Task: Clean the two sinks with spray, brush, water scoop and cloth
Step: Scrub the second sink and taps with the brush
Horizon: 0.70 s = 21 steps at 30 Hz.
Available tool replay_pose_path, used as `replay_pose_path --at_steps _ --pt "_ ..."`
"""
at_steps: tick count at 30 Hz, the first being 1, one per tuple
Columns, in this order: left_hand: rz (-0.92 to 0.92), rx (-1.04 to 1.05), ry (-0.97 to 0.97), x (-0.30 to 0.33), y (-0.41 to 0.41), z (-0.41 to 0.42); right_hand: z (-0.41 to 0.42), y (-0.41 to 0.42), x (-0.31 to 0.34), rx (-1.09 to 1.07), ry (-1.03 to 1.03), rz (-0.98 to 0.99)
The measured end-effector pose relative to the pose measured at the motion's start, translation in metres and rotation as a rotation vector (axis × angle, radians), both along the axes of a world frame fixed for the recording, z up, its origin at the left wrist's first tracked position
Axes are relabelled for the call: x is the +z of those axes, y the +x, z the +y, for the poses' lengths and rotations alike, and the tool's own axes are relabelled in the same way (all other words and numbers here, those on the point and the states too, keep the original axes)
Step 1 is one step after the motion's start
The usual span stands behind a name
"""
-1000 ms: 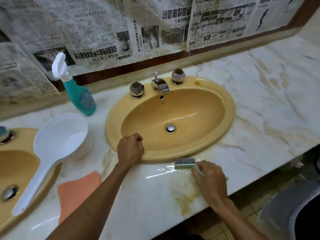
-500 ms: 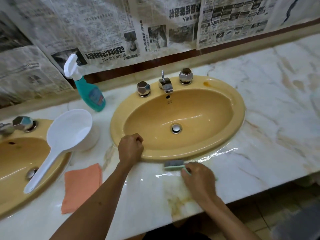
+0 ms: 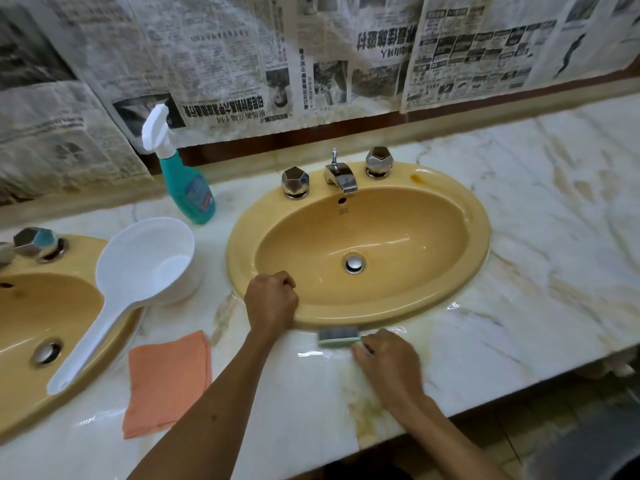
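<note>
Two yellow oval sinks are set in a marble counter: the right sink (image 3: 478, 237) in the middle and the left sink (image 3: 20, 403) at the left edge. My right hand (image 3: 388, 365) grips a green brush (image 3: 337, 336), whose bristles lie on the wet counter just in front of the right sink's rim. My left hand (image 3: 272, 301) is a closed fist resting on that sink's front-left rim. A white water scoop (image 3: 138, 271) lies between the sinks, its handle over the left sink. An orange cloth (image 3: 169, 379) lies flat near the front. A teal spray bottle (image 3: 187, 181) stands at the back.
Chrome taps and a spout (image 3: 341, 176) sit at the back of the right sink; one tap knob (image 3: 34, 242) shows on the left sink. Newspaper (image 3: 225, 64) covers the wall. The counter's front edge (image 3: 519, 393) drops to a tiled floor at the right.
My right hand has slid the brush leftward along the counter in front of the right sink. My left fist has stayed on the rim. The camera has turned slightly left.
</note>
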<state>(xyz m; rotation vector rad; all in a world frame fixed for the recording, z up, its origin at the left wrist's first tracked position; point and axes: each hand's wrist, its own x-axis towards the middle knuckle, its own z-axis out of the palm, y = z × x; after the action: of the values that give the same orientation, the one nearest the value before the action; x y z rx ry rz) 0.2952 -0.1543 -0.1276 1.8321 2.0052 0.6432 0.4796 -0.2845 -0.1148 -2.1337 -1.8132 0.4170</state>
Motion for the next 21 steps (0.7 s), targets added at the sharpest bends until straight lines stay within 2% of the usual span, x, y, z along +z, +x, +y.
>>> replay_pose_path --at_steps 4,9,15,18,21 --pt "0.007 -0.034 0.021 -0.004 -0.005 0.0 0.006 -0.02 0.007 0.07 -0.046 -0.056" --pt "-0.031 -0.008 0.081 -0.005 -0.004 -0.004 -0.001 0.035 0.029 -0.119 -0.079 -0.219" --pt "-0.012 -0.034 0.1 -0.005 -0.007 -0.006 0.035 -0.025 0.054 0.187 -0.248 -0.35" --pt "-0.01 -0.055 0.095 -0.006 -0.009 -0.006 0.056 0.002 0.077 0.11 -0.402 -0.387" --pt "-0.014 -0.064 0.126 -0.006 -0.01 -0.006 0.072 0.037 0.098 0.028 -0.521 -0.319"
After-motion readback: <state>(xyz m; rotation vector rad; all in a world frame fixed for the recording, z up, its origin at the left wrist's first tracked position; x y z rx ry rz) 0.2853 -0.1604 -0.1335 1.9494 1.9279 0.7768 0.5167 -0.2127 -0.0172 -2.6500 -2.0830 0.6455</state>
